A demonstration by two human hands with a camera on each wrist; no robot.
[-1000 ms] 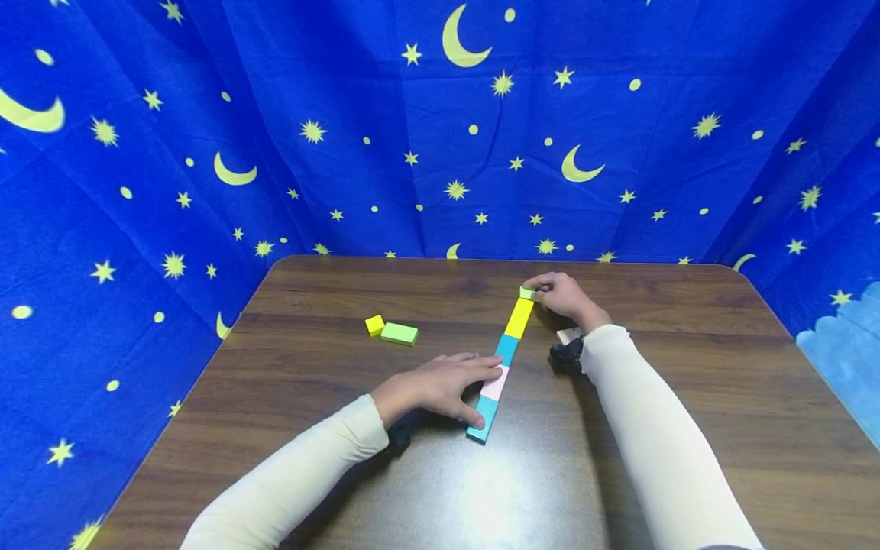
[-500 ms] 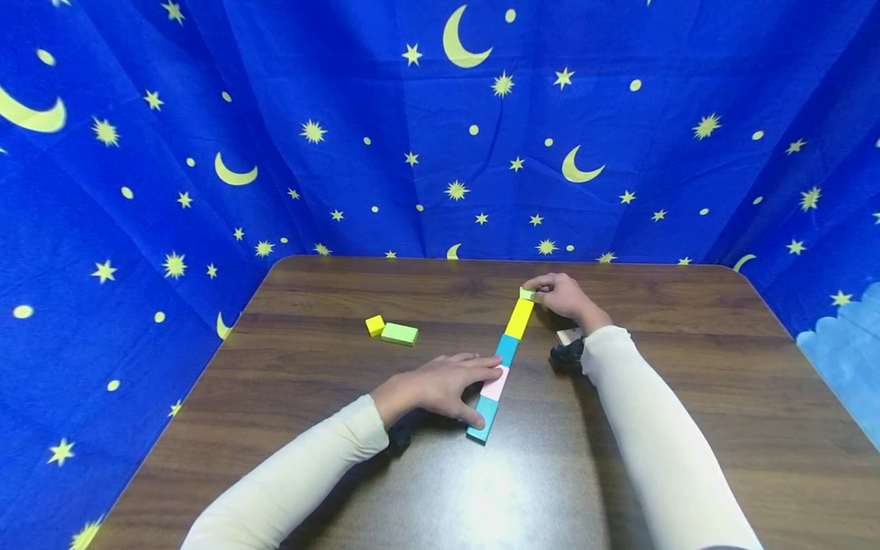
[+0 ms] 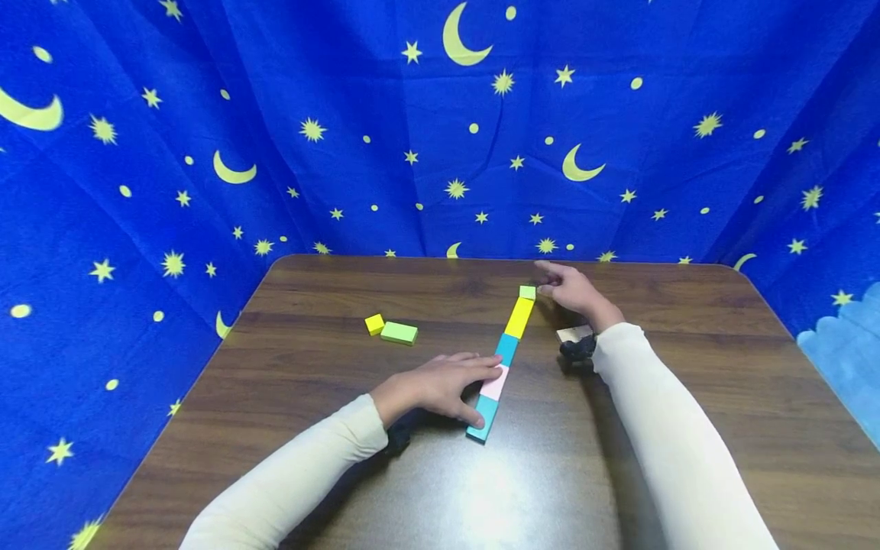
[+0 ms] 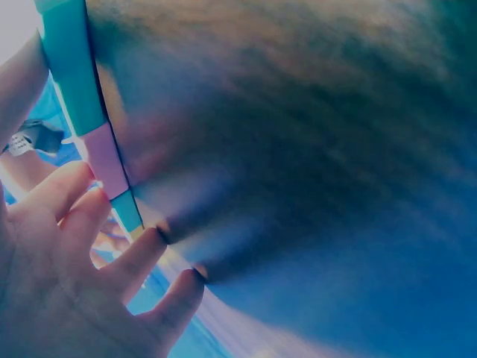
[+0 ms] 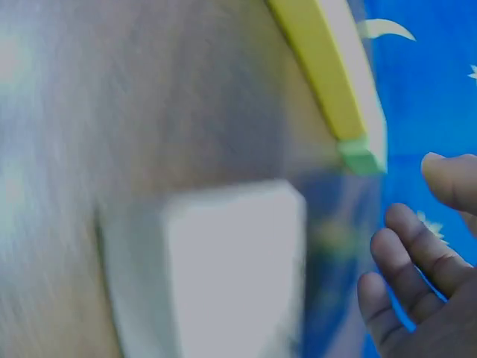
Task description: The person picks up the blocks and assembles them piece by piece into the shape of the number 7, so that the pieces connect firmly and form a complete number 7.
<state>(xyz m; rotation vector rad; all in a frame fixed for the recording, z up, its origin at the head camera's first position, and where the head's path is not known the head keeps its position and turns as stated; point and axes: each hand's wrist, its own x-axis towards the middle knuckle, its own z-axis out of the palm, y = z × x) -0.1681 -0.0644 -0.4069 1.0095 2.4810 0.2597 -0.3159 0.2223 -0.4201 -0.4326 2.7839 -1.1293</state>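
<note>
A straight row of blocks lies on the wooden table, running away from me. Nearest is a teal block (image 3: 484, 412), then a pink block (image 3: 494, 386), another teal block (image 3: 506, 348), a yellow block (image 3: 519, 317) and a small light-green block (image 3: 527, 292) at the far end. My left hand (image 3: 440, 386) rests along the row's left side, thumb on the near teal block and fingertips at the pink one. Just right of the green block, my right hand (image 3: 576, 292) is empty, its index finger extended; the right wrist view shows its fingers (image 5: 406, 253) apart from the row.
Left of the row lie a yellow cube (image 3: 374, 325) and a light-green rectangular block (image 3: 399, 333), close together. A whitish block (image 3: 574, 334) lies under my right wrist, partly hidden by the black wrist camera (image 3: 579, 349). Blue curtain (image 3: 385, 153) hangs behind the table (image 3: 323, 298).
My right hand has let go of the small green block and moved slightly right, its index finger now straightened. The block stays at the row's far end. The left hand has not moved.
</note>
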